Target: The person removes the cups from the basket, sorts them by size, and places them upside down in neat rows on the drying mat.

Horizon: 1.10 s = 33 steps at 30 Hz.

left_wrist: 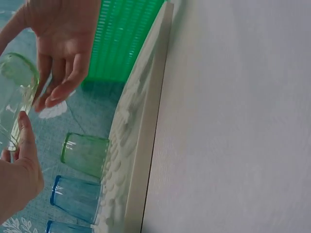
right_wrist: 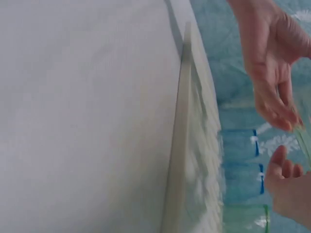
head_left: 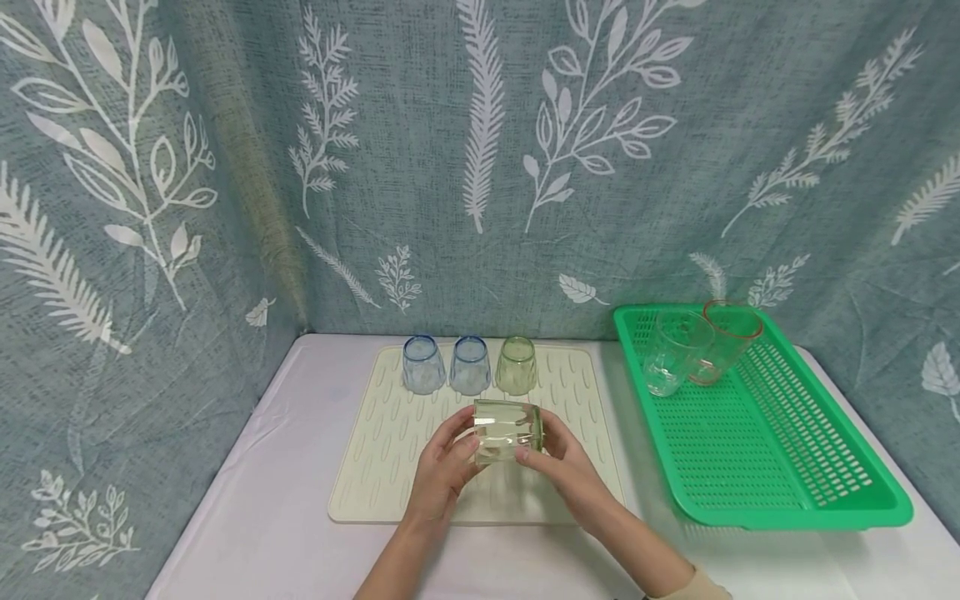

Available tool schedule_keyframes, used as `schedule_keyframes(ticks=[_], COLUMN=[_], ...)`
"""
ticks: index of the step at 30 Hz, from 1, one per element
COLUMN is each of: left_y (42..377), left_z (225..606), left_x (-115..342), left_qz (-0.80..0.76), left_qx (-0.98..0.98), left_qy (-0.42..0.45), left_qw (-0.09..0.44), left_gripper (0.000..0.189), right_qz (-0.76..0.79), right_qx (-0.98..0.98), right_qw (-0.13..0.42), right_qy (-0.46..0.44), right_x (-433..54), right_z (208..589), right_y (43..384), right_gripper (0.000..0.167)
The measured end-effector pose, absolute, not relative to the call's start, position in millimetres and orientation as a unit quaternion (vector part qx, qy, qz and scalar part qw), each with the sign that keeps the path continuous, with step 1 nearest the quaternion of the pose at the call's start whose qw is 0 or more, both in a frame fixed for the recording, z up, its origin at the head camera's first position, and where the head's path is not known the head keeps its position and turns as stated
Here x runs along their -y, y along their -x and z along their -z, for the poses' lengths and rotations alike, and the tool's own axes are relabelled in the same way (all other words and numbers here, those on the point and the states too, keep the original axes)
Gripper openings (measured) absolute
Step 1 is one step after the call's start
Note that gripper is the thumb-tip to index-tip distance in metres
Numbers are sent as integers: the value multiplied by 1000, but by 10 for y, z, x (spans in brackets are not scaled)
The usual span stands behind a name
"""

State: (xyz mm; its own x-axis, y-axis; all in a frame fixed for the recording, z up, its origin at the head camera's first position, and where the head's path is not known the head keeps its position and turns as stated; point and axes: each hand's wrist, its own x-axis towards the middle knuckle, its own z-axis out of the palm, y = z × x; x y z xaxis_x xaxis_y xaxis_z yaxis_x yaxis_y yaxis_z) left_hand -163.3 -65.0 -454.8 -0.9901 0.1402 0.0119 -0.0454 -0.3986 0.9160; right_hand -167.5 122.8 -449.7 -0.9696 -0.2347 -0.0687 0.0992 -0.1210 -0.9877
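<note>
Both hands hold a pale green drinking glass (head_left: pixel 504 427) on its side, raised over a cream draining mat (head_left: pixel 367 487). My left hand (head_left: pixel 441 473) grips its left end, thumb in front. At the right end my right hand (head_left: pixel 576 477) has its thumb on the near side and its fingers partly hidden behind the glass. Along the mat's back edge stand two blue glasses (head_left: pixel 424 371) and another green glass (head_left: pixel 517 372) in a row. The left wrist view shows the held glass (left_wrist: pixel 14 107) between the two hands; in the right wrist view it is mostly cut off.
To the right of the mat sits a green plastic basket (head_left: pixel 757 467) with perforated sides. Inside, at its back, a clear glass (head_left: pixel 666 367) and a red-rimmed glass (head_left: pixel 723 350) lean together. A leaf-patterned curtain (head_left: pixel 420 167) hangs behind the white-covered table (head_left: pixel 262 500).
</note>
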Motion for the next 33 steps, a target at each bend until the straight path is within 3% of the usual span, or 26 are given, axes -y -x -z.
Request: schedule_keyframes(ticks=[5, 16, 21, 29, 33], left_y=[1624, 1620, 1655, 1735, 1749], left_z=[4515, 4527, 4568, 4642, 4659], left_x=[629, 667, 778, 1219, 1503], left_qz=[-853, -840, -787, -653, -556], left_qx=[-518, -537, -612, -755, -826], left_qy=[-34, -50, -63, 17, 78], left_qw=[55, 66, 47, -56, -43], left_gripper=[60, 60, 57, 63, 77], right_qz=[803, 829, 826, 800, 763], right_qx=[-574, -539, -552, -598, -642], right_qw=[152, 141, 109, 36, -4], right_qy=[52, 50, 35, -25, -78], right_x=[-1170, -1147, -1171, -1288, -1366], right_z=[4486, 4466, 4434, 4444, 4462], right_y=[1659, 1648, 1685, 1874, 2005], right_gripper=[69, 63, 58, 56, 61])
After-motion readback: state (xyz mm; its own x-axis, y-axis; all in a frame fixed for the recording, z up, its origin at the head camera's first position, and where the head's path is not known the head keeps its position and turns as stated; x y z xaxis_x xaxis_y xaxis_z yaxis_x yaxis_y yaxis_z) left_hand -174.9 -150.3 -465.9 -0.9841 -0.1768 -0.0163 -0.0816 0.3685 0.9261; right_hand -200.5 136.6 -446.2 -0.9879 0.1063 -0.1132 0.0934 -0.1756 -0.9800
